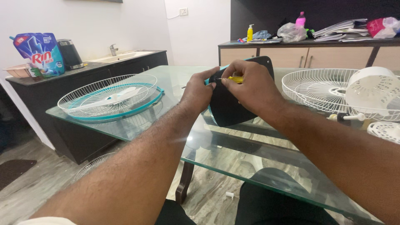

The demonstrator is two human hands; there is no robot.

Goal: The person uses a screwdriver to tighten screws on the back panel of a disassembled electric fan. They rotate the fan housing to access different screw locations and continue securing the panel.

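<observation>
My left hand [198,91] grips the left edge of a black fan base panel with a teal rim [227,109], held upright over the glass table [175,79]. My right hand [250,85] is closed around a small yellow-handled screwdriver [236,78], whose tip points left against the panel's upper face, close to my left thumb. Most of the screwdriver is hidden inside my fist.
A white wire fan guard with a teal ring [110,98] lies on the table's left. At the right lie a second white guard [316,89], a white motor housing [373,91] and a shaft [348,118]. A dark counter with sink [121,56] runs behind; a cluttered cabinet [308,52] stands beyond.
</observation>
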